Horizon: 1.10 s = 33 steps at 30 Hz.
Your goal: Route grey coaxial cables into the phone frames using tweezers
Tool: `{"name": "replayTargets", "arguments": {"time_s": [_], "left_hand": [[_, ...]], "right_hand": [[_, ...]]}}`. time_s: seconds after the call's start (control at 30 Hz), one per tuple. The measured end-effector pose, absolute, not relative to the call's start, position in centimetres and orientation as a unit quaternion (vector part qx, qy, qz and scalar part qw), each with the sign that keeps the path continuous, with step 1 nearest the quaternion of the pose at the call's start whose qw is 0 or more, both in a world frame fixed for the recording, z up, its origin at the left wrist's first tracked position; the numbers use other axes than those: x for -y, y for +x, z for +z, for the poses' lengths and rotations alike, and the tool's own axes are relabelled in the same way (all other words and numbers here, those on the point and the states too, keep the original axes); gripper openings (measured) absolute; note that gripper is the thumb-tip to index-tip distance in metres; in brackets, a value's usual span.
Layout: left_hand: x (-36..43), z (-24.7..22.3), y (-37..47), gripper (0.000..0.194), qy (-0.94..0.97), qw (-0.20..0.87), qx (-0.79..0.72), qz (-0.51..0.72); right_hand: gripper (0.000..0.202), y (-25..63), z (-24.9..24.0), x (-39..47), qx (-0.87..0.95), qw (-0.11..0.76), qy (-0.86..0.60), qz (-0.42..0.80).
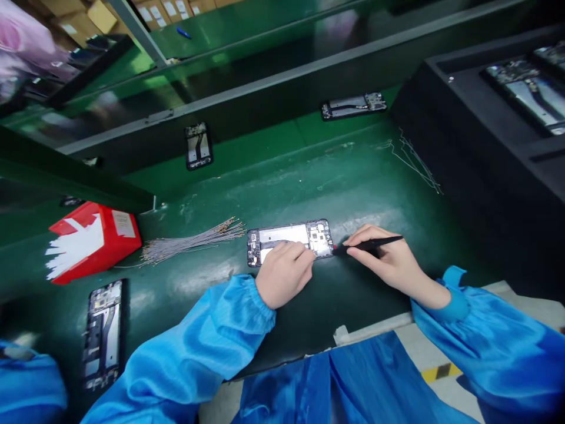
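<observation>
An opened phone (282, 232) lies flat on the green bench, its bare circuit board at the right end. My left hand (286, 271) rests on its near edge, fingers curled and closed against it; the fingertips are partly hidden. My right hand (392, 259) pinches a slim black tool (384, 241), probably tweezers, between thumb and fingers. The tool's tip reaches the phone's right end, where a tiny red bit (334, 247) shows. Left of the phone lies a bundle of thin grey cables (189, 241).
A red box (121, 241) of white strips stands left. Other opened phones lie near left (103, 330), far left (198, 146) and far right (353, 106). Loose wires (417, 162) lie beside a black tray stand (468, 153). Another person's blue sleeve (29, 383) enters lower left.
</observation>
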<state>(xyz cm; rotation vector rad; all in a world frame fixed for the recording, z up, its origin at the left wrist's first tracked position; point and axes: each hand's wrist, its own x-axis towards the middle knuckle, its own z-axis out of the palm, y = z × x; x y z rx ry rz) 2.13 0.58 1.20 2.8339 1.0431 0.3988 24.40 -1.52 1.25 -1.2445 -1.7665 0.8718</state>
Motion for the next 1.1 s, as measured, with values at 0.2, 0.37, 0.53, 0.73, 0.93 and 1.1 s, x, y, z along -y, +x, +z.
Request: {"name": "replayTargets", "arguments": {"time_s": [0.2,0.37,0.53,0.73,0.93,1.1], "left_hand": [[-0.65,1.28,1.86,0.018,0.929,0.044,-0.342,0.138],[-0.67,1.29,1.85,0.018,0.929,0.049,-0.341,0.137],[-0.72,1.28,1.9,0.02,0.93,0.049,-0.338,0.134],[-0.7,1.34,1.94,0.02,0.932,0.041,-0.335,0.132],[-0.68,1.49,1.96,0.019,0.933,0.039,-0.332,0.134],[-0.71,1.59,1.96,0.019,0.933,0.04,-0.333,0.128]], "right_hand": [[0.004,24.15,1.43,1.37,0.697,0.385,-0.493,0.351],[0.003,24.09,1.63,1.34,0.698,0.383,-0.493,0.35],[0.004,24.11,1.49,1.29,0.695,0.384,-0.493,0.356],[0.004,24.02,1.47,1.18,0.699,0.376,-0.492,0.359],[0.005,23.97,1.7,1.2,0.731,0.375,-0.453,0.347],[0.01,23.55,1.96,1.34,0.796,0.353,-0.391,0.298]]}}
